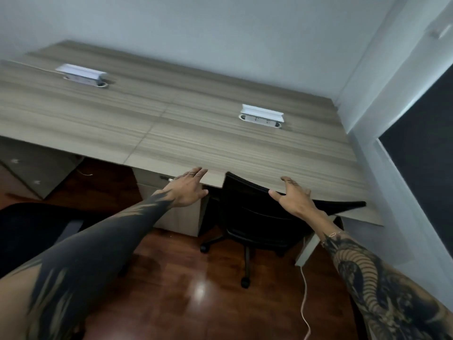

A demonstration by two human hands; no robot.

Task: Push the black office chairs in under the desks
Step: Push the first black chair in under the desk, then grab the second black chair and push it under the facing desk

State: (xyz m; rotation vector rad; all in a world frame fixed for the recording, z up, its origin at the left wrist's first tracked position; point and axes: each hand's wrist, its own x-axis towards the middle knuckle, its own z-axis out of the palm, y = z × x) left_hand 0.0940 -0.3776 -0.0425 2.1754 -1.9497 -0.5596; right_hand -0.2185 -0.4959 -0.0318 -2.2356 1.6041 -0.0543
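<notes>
no text or label can be read.

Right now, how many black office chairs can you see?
2. One black chair is pushed under the right desk, between the left hand and right hand. A second chair sits at the left edge, partly cut off. Others may be out of frame.

This is looking like an office: a long wood-grain laminate desk [171,114] is running along a plain white wall [196,25], carrying two white pop-up socket boxes [261,116], with a black wheeled office chair [247,217] and, probably, drawer pedestals [39,173] sitting beneath it.
</notes>
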